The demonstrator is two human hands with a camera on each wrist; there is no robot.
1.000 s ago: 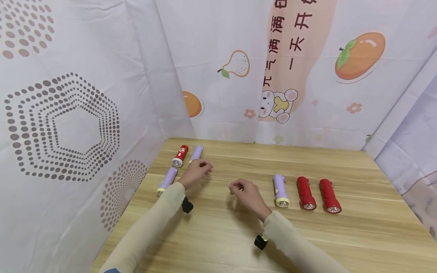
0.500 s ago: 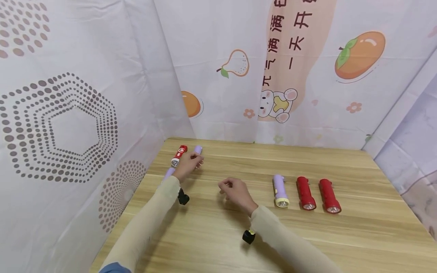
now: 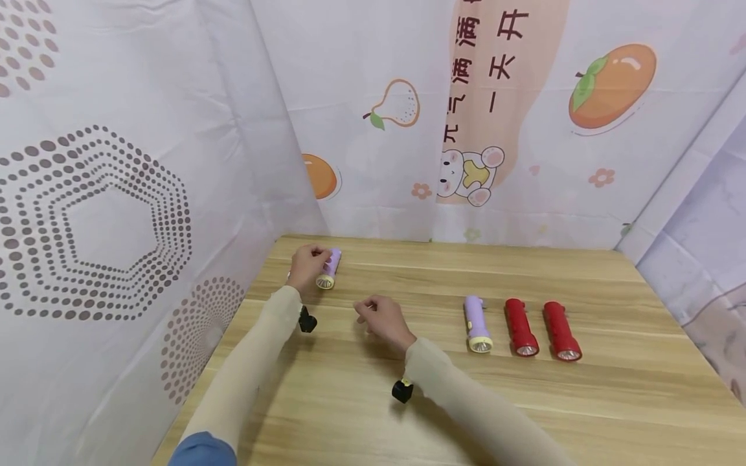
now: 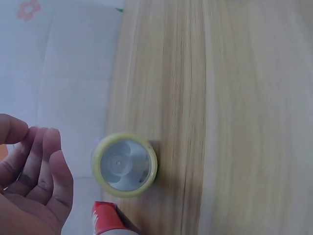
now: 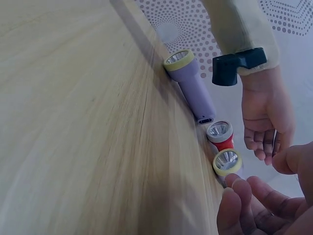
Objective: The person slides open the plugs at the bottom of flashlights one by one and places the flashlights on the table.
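Note:
My left hand [image 3: 309, 264] hovers over the back left of the table, fingers loosely bent and nothing held. Beside its fingertips lies a purple flashlight [image 3: 329, 266], whose yellow-rimmed lens [image 4: 124, 165] faces the left wrist camera. A red flashlight with a white head [image 5: 221, 134] lies close by, mostly hidden under that hand in the head view. Another purple flashlight [image 5: 193, 88] shows in the right wrist view, while the left arm covers it in the head view. Near the table's middle, my right hand [image 3: 384, 318] hangs with loosely curled fingers, holding nothing.
On the right side lie a purple flashlight [image 3: 478, 323] and two red ones, a nearer red flashlight [image 3: 521, 327] and a farther-right red flashlight [image 3: 562, 330]. A patterned curtain [image 3: 373, 220] stands along the back and left edges of the wooden table [image 3: 443, 427].
My left hand has moved left and back, from in front of the rear purple flashlight to over the red one. My right hand has shifted left as well. The flashlights stay put.

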